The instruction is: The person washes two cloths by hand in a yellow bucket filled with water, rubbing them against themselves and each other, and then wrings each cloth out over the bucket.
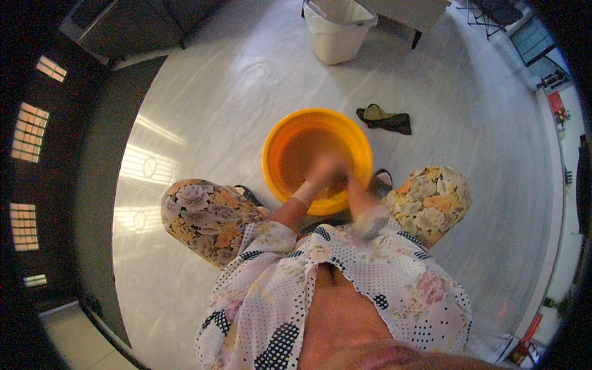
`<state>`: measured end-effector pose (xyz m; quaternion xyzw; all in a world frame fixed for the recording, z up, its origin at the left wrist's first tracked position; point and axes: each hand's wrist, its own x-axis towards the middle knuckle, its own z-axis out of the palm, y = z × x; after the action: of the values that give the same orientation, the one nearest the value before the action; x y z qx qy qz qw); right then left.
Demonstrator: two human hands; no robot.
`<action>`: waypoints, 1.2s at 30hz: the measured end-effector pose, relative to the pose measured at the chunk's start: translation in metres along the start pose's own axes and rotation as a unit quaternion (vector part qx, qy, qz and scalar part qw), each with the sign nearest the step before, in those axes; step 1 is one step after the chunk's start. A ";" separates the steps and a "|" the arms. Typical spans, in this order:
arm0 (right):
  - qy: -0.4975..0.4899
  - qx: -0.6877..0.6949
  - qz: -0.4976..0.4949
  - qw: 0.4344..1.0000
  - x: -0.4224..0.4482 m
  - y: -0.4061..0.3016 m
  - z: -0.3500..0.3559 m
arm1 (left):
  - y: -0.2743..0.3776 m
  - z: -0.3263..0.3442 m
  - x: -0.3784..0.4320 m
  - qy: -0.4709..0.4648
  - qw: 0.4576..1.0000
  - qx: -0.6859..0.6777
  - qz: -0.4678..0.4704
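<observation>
A round orange-yellow basin (364, 162) stands on the floor between my knees, which are covered by flowered trousers. Both of my forearms reach over its near rim. My left hand (319, 173) and my right hand (340, 164) are close together inside it, and a blurred patch covers much of them. Which fingers belong to which hand, and whether they hold anything, cannot be made out. The inside of the basin is dark and blurred. Dark and olive cloth pieces (386, 121) lie on the floor just beyond the basin's right side.
A white bin with a plastic liner (335, 39) stands ahead, beside a low piece of furniture with dark legs (402, 16). A dark mat (125, 106) runs along the left. A folding chair frame (485, 21) is at the upper right.
</observation>
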<state>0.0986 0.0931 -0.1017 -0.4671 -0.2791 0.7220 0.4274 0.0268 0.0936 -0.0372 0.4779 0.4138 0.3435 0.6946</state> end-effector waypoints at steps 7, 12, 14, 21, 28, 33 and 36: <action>0.053 0.130 0.137 0.981 -0.013 -0.042 0.030 | 0.027 -0.001 -0.016 0.197 0.909 0.363 -0.055; 0.041 0.120 0.138 0.982 -0.007 -0.048 0.046 | -0.005 -0.063 -0.016 0.266 0.901 0.327 -0.101; -0.006 -0.015 0.008 1.000 0.003 -0.041 0.047 | -0.043 -0.088 -0.002 0.300 0.849 0.406 -0.159; 0.088 -0.500 -0.133 0.851 0.032 0.000 -0.020 | -0.038 -0.049 -0.014 0.126 0.883 0.418 -0.173; 0.153 -0.437 -0.109 0.880 0.002 -0.070 0.019 | -0.021 -0.021 -0.048 0.054 0.867 0.422 -0.258; 0.143 -0.163 0.006 0.976 -0.003 -0.097 0.018 | -0.030 0.015 -0.044 0.029 0.883 0.397 -0.250; 0.230 -0.062 0.081 0.968 0.002 -0.092 0.012 | -0.024 0.032 -0.050 0.010 0.887 0.389 -0.249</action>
<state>0.1200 0.1389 -0.0239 -0.6672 -0.1788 0.6088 0.3902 0.0371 0.0308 -0.0407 0.5874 0.6270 -0.0248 0.5111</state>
